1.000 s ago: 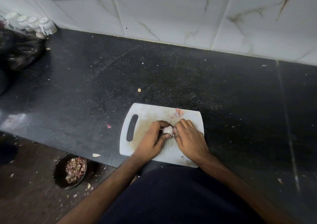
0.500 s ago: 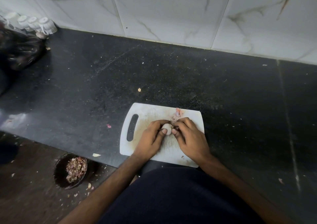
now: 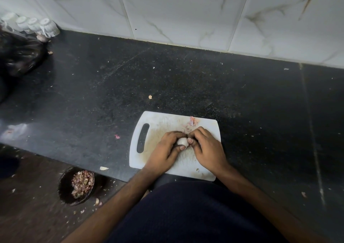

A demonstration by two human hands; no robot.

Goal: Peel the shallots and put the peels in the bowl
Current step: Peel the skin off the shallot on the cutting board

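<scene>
A small pale shallot [image 3: 182, 141] sits between my two hands above the white cutting board [image 3: 158, 123]. My left hand [image 3: 164, 152] grips it with thumb and fingers. My right hand [image 3: 206, 147] pinches at its right side with thumb and fingertips; whether a peel is between them is hidden. Pink peel scraps [image 3: 192, 121] lie on the board's far edge. The dark bowl [image 3: 65, 185] holding a heap of peels [image 3: 82, 183] stands on the floor at the lower left, well away from both hands.
The black counter [image 3: 204, 86] carries scattered peel bits [image 3: 116, 136]. A black plastic bag [image 3: 20, 54] and white cups [image 3: 47, 27] sit at the far left by the tiled wall. Loose peels lie on the floor around the bowl.
Both hands shifted slightly away from me on the board and turned the shallot between the fingers; a few more small scraps lie near the pink peel.
</scene>
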